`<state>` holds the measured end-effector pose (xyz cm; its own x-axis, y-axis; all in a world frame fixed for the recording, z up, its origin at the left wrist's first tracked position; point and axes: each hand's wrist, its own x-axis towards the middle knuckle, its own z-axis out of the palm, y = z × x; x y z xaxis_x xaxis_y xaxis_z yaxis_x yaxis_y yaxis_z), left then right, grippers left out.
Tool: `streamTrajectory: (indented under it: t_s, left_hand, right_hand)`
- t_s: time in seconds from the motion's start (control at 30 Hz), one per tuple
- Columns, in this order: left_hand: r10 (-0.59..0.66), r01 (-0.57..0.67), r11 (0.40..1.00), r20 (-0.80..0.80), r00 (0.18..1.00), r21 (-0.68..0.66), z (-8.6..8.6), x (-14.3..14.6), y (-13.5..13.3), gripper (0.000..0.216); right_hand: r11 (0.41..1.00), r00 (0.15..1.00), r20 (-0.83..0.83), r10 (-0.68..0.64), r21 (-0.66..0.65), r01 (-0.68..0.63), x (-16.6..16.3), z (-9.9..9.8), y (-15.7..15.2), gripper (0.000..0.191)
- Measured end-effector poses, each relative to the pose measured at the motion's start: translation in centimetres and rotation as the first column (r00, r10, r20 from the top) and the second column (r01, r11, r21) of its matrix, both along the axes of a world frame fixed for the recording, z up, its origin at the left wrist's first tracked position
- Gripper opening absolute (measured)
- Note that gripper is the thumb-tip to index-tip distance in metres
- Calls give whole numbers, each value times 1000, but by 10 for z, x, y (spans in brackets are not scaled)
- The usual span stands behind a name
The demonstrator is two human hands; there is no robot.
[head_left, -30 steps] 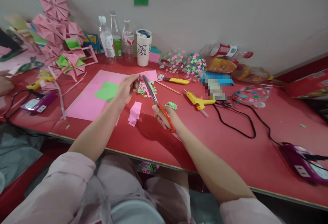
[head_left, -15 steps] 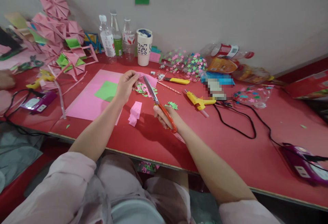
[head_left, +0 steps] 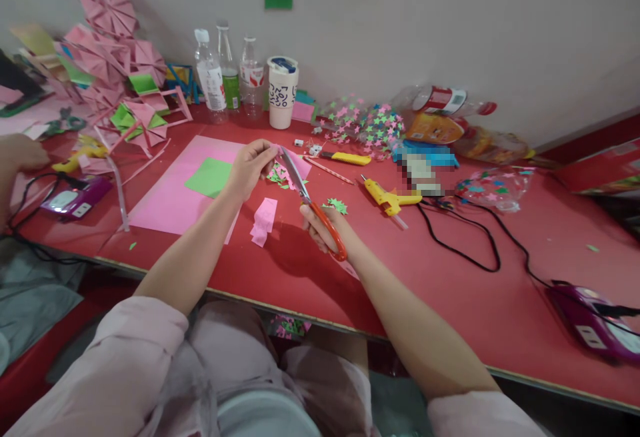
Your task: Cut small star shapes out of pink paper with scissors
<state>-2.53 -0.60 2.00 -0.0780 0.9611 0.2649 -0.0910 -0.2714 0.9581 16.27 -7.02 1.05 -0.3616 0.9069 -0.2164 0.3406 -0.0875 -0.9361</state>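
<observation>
You wear a pale pink left sleeve, loose, creased and turned up in a broad fold, a right sleeve of the same colour, and pale pink shorts, with left hand and right hand bare.

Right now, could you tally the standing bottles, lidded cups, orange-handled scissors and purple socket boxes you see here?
Standing bottles: 3
Lidded cup: 1
Orange-handled scissors: 1
Purple socket boxes: 2
Total: 7

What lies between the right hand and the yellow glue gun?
The head view shows a small pile of green cut-outs there, nearer the right hand than the glue gun.
</observation>
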Motion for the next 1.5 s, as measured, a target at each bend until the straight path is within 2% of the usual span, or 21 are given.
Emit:
streamTrajectory:
  t_s: [0.17,0.3,0.5,0.67,0.87,1.1,1.5]
  left_hand:
    - [-86,94,993,114,990,-65,-2,6,-2,16]
    - [-53,62,997,163,985,-48,-1,9,-3,13]
    - [-5,10,999,119,993,-46,0,7,-3,15]
    - [-26,27,1000,95,995,-5,1,2,-2,14]
    - [-7,7,1000,37,999,24,2,0,0,14]
    - [-6,5,1000,45,999,12,0,2,-1,14]
    - [12,-13,1000,50,999,13,2,2,-3,15]
  right_hand:
    - [1000,999,-48,-20,9,21,-2,-3,-2,51]
    - [1000,1000,-22,-13,21,13,0,-2,-2,50]
    - [998,998,52,40,47,-42,2,5,-3,48]
    - [996,996,73,58,60,-63,3,9,-3,47]
    - [997,994,79,70,-13,-70,5,4,3,46]
    - [997,995,60,75,-8,-74,6,3,5,47]
    - [997,996,58,71,10,-72,4,11,-2,49]
